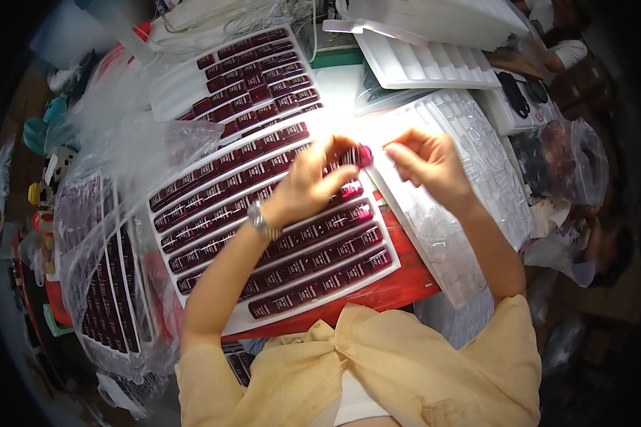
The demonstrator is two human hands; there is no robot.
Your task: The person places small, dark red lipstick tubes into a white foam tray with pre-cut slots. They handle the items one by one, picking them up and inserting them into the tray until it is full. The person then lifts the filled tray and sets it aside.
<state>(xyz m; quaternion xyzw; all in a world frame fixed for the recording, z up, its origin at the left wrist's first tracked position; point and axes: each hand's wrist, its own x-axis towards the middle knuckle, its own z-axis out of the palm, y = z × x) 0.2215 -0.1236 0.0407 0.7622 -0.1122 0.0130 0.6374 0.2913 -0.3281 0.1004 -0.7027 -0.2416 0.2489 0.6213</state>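
My left hand (315,178), a metal watch on its wrist, is curled above a white tray (269,322). Between its thumb and fingers is a small dark red glossy piece (360,156), its end bright pink under the lamp light. Rows of similar dark red pieces (313,269) with pale print fill the tray below. To the right, my right hand (429,165) is closed in a pinch, a little apart from the left. Whatever sits between those fingertips is too small and glare-washed to make out. Beneath it lies a white tray of clear plastic pieces (470,164).
Another filled tray (253,82) stands behind. At left, a tray (107,285) is wrapped in clear plastic film. White ribbed trays (427,64) are stacked at the back right, near a white box with a black cord (513,96). Red tabletop (406,270) shows at the front.
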